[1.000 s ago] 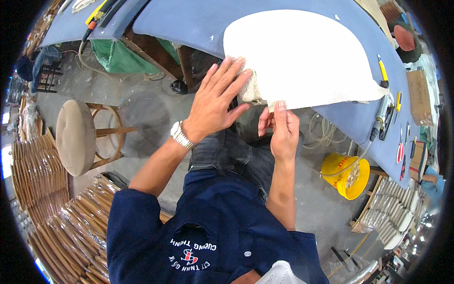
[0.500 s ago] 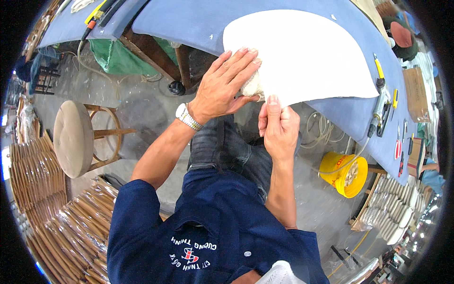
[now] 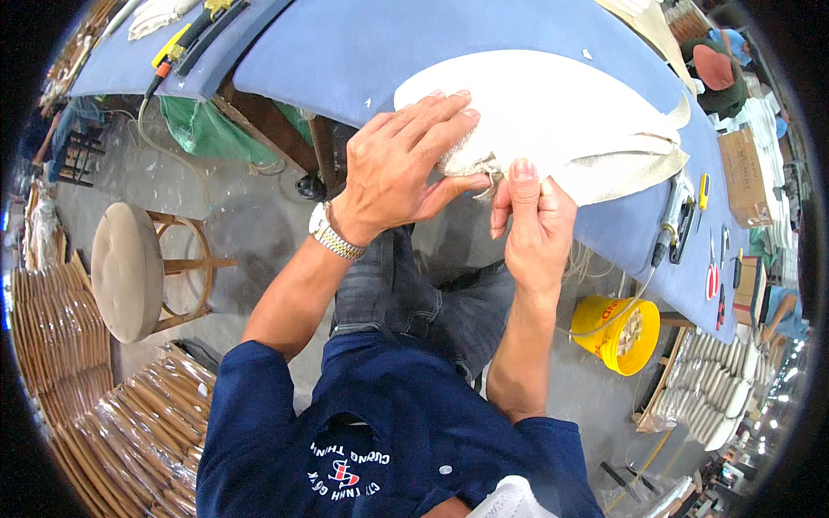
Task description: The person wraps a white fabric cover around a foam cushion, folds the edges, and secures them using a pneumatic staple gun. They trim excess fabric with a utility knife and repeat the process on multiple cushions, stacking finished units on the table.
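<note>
A large rounded piece covered in white cloth, like a seat cushion [image 3: 544, 104], rests at the near edge of the blue-topped table. My left hand [image 3: 393, 164], with a wristwatch, grips its left end, long fingers over the top and thumb against bunched cloth at the near edge. Beside it my right hand [image 3: 537, 229] pinches the cloth edge between thumb and curled fingers. Rightward, the cloth's loose flap [image 3: 630, 168] lies folded, with an open crease along it. The cushion's underside is hidden.
On the table's [image 3: 345, 52] right lie a corded air tool [image 3: 672, 211], a yellow-handled cutter [image 3: 704, 192] and red-handled scissors [image 3: 712, 281]. A yellow bucket [image 3: 604, 332] stands below. At left are a round stool [image 3: 129, 272] and plastic-wrapped wooden parts [image 3: 142, 410].
The white cushion has tilted and its cloth now folds over at the right. My right hand has moved slightly right and down with the cloth edge; my left hand keeps its grip.
</note>
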Motion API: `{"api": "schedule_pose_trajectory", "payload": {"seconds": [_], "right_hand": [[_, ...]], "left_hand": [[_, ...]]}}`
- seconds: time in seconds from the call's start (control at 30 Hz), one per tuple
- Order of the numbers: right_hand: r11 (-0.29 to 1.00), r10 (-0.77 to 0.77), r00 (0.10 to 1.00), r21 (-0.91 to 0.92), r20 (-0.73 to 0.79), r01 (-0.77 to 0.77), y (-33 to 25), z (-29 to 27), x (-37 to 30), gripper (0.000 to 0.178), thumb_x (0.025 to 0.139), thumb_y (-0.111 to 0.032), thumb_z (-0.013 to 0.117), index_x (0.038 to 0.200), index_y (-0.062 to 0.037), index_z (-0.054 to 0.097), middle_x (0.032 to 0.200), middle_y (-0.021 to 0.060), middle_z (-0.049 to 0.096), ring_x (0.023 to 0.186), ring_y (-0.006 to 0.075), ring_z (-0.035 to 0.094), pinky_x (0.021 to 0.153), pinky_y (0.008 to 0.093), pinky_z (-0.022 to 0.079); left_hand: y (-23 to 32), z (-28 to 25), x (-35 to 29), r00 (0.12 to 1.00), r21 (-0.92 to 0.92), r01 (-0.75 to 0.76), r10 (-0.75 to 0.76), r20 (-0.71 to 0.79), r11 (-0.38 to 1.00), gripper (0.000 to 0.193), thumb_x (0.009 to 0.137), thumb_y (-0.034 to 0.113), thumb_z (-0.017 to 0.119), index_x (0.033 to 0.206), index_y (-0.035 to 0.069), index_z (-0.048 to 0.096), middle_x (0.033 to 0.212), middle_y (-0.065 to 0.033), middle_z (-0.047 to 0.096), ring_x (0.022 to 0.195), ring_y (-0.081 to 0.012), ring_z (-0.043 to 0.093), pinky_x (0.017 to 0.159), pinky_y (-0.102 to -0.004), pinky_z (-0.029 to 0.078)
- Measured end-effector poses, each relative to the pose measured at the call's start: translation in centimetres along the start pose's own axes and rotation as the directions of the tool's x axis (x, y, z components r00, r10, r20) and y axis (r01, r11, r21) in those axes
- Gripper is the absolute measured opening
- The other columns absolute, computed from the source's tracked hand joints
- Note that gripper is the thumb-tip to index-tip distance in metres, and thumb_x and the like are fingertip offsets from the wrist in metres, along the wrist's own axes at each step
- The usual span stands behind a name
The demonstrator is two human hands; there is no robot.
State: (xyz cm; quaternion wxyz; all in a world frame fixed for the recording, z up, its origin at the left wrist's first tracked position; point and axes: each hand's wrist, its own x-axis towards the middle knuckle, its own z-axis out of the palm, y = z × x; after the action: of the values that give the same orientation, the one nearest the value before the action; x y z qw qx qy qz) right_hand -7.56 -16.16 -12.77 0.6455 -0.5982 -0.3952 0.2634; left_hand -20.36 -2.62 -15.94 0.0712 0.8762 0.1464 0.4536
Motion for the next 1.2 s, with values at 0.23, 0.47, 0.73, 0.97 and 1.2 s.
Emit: {"api": "schedule_pose_trajectory", "payload": {"seconds": [0.23, 0.47, 0.73, 0.97, 1.2], "right_hand": [[0.989, -0.122, 0.992, 0.083, -0.004, 0.122, -0.1, -0.3, 2.0, 0.051, 0.111, -0.033, 0.049, 0.07, -0.003, 0.057, 0.059, 0.0035, 0.057, 0.057, 0.011, 0.057, 0.057, 0.0276, 0.047], [0.979, -0.089, 0.996, 0.184, 0.018, 0.084, 0.8, -0.9, 4.1, 0.049, 0.112, -0.031, 0.047, 0.072, -0.0034, 0.056, 0.061, 0.0053, 0.057, 0.063, 0.0152, 0.061, 0.065, 0.0304, 0.05], [0.981, -0.116, 0.993, 0.158, 0.021, 0.111, -0.2, -0.5, 5.4, 0.049, 0.112, -0.033, 0.047, 0.073, -0.0044, 0.056, 0.06, 0.0049, 0.056, 0.061, 0.014, 0.061, 0.061, 0.0287, 0.05], [0.937, -0.064, 0.997, 0.346, 0.045, 0.044, -0.4, 0.0, 7.7, 0.051, 0.111, -0.036, 0.048, 0.071, -0.0055, 0.057, 0.058, 0.0036, 0.058, 0.055, 0.0108, 0.059, 0.054, 0.0259, 0.048], [0.959, -0.126, 0.991, 0.262, 0.048, 0.109, 0.2, 0.1, 7.3, 0.048, 0.11, -0.033, 0.051, 0.071, -0.0051, 0.057, 0.058, 0.0037, 0.059, 0.05, 0.0083, 0.055, 0.051, 0.0244, 0.046]], "left_hand": [[-1.3, 0.1, 3.7, 0.984, -0.07, -0.176, 0.175, -0.018, 0.982, 0.055, 0.088, 0.038, 0.077, 0.13, 0.005, 0.064, 0.137, -0.0154, 0.066, 0.131, -0.0337, 0.06, 0.108, -0.0447, 0.048], [-0.4, 2.1, 3.5, 0.999, -0.193, -0.024, 0.02, -0.025, 0.981, 0.049, 0.088, 0.025, 0.078, 0.131, 0.006, 0.066, 0.136, -0.0139, 0.067, 0.13, -0.034, 0.061, 0.107, -0.044, 0.049], [-0.2, 2.3, 4.3, 0.994, -0.282, 0.052, -0.076, -0.073, 0.958, 0.047, 0.086, 0.019, 0.081, 0.129, 0.006, 0.068, 0.134, -0.0129, 0.069, 0.122, -0.0335, 0.066, 0.099, -0.0406, 0.054], [0.0, 1.6, 4.9, 0.964, -0.471, 0.242, -0.264, 0.018, 0.848, 0.036, 0.095, 0.011, 0.073, 0.128, 0.002, 0.062, 0.135, -0.0219, 0.066, 0.125, -0.0294, 0.065, 0.102, -0.039, 0.052], [-0.5, 1.9, 5.1, 0.974, -0.387, 0.181, -0.219, -0.057, 0.904, 0.036, 0.091, 0.018, 0.078, 0.122, 0.005, 0.064, 0.129, -0.0171, 0.07, 0.112, -0.0321, 0.072, 0.089, -0.0381, 0.059]]}}
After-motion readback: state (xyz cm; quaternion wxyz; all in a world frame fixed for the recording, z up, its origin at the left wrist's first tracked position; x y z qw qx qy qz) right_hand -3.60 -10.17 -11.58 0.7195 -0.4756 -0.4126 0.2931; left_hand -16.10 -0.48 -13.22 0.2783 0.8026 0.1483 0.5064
